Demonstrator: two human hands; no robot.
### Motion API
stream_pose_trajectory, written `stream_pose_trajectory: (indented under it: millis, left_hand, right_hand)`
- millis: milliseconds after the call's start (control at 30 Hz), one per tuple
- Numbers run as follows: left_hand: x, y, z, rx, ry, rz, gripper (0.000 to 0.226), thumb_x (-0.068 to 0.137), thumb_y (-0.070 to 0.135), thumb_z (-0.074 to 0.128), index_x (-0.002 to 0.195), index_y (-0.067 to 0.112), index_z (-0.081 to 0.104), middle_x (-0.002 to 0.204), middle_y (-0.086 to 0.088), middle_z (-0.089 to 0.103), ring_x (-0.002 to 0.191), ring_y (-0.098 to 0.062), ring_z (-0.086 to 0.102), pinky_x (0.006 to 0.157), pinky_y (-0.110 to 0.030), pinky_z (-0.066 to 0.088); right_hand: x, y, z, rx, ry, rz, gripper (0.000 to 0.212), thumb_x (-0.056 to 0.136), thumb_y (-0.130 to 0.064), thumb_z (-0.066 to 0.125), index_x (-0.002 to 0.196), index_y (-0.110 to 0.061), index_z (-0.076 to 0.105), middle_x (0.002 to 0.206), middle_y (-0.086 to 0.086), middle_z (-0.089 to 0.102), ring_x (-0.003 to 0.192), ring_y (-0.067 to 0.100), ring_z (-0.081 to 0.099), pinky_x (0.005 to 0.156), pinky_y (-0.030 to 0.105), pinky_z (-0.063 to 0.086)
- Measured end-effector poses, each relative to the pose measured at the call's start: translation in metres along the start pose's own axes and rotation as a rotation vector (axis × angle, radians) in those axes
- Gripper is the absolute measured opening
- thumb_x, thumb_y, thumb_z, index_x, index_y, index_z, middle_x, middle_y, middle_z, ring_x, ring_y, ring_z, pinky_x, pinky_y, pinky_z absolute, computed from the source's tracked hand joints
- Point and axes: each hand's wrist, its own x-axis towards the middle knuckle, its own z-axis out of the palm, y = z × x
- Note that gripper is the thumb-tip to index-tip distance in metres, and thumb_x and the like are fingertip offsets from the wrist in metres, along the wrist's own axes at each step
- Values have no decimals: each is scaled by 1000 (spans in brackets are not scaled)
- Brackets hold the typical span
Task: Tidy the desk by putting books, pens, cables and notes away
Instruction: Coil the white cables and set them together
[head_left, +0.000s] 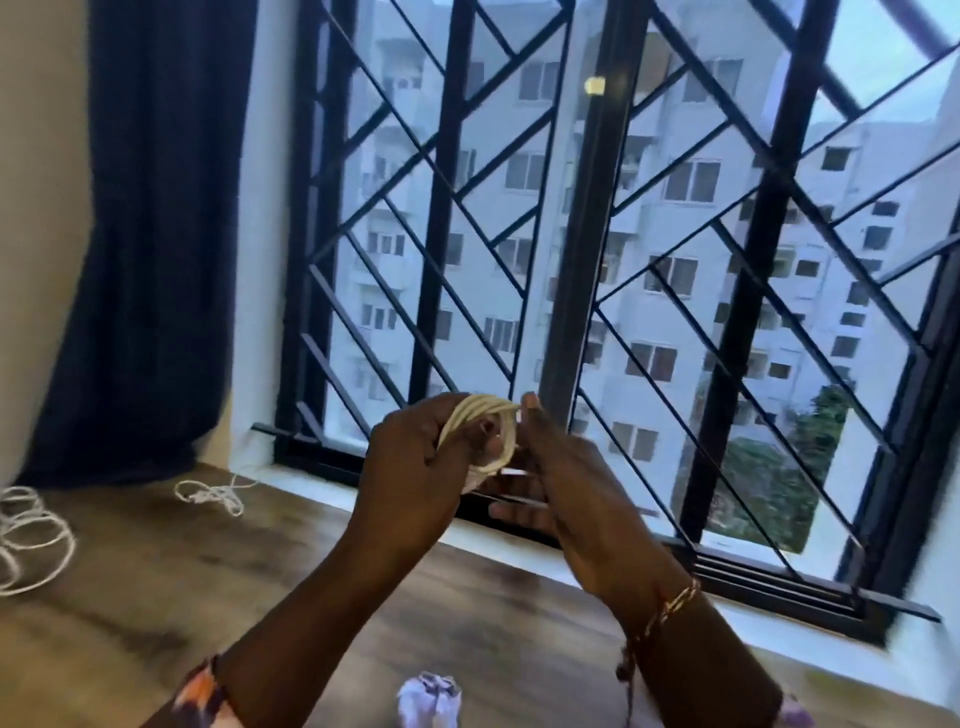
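Observation:
A white cable (483, 423) is wound into a small coil and held up in front of the window. My left hand (410, 478) grips the coil, its fingers curled through the loops. My right hand (550, 483) pinches the coil's right side between thumb and fingers. A second white cable (210, 491) lies tangled on the wooden desk (182, 597) near the window sill. A larger looped white cable (31, 535) lies at the desk's left edge.
A barred window (597, 260) rises right behind the desk. A dark blue curtain (156, 234) hangs at the left. A small white and purple object (428, 699) sits at the desk's near edge; the view is blurred.

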Motion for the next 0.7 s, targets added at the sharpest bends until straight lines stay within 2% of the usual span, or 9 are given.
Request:
stream_pose_trajectory:
  millis: [67,133,167,267,333,400,467,600,700]
  left_hand:
    - [-8,11,-11,55,75,25,19,88,14,58,85,25,73,71,13,71,70,2,66,62,-7,47]
    - [-20,22,-23,84,104,18,17,88,14,59,89,21,75,76,10,72,71,2,66,65,-11,49]
    - [-25,27,-30,93,125,1,18,87,14,61,86,25,75,76,11,72,72,1,66,67,-15,50]
    - [-45,44,-48,104,158,-65,24,84,18,65,71,37,71,67,10,70,65,-2,64,64,-23,49]
    - [-64,58,-54,141,130,-93,14,82,25,67,70,32,72,68,4,70,65,-7,63,64,-27,48]
    - [-91,71,-57,194,100,-101,10,79,28,67,76,23,75,71,-2,71,67,-12,64,66,-29,48]
    - [-118,83,-63,218,81,-111,12,80,27,67,81,19,76,74,0,73,71,-12,67,67,-28,50]
    - [-167,103,-93,254,82,-187,16,81,29,63,80,19,76,68,6,72,65,-1,64,63,-22,48]
    - [-196,126,-120,174,62,-329,10,84,20,66,82,19,76,75,2,75,71,-3,67,67,-18,50]
  right_hand:
    - [-16,-3,17,-117,-96,-41,37,85,-52,51,95,-21,70,93,1,73,86,16,68,80,35,54]
    - [-32,-5,28,-152,-143,-115,27,86,-40,57,95,-19,71,95,2,74,92,18,68,86,37,54]
    - [-40,-7,32,-139,-142,-133,23,87,-32,60,95,-13,71,94,7,74,91,20,69,86,37,54]
    - [-68,-8,42,-67,-111,-156,14,86,-11,62,86,1,69,88,21,71,77,26,68,69,27,57]
    - [-92,-8,47,8,-73,-152,7,83,-1,63,82,3,69,80,22,69,70,27,63,59,24,54]
    - [-117,-6,49,105,-27,-139,12,78,9,62,87,5,69,77,22,68,65,26,64,58,26,55]
    - [-143,-2,53,155,-15,-136,16,77,11,60,89,6,69,78,20,69,66,24,64,60,27,55]
    - [-194,9,72,194,-64,-56,16,83,3,60,84,-9,71,76,8,73,77,23,67,75,32,55]
    - [-227,7,93,317,-150,33,15,83,3,59,92,-4,69,72,4,72,68,14,67,63,22,55]
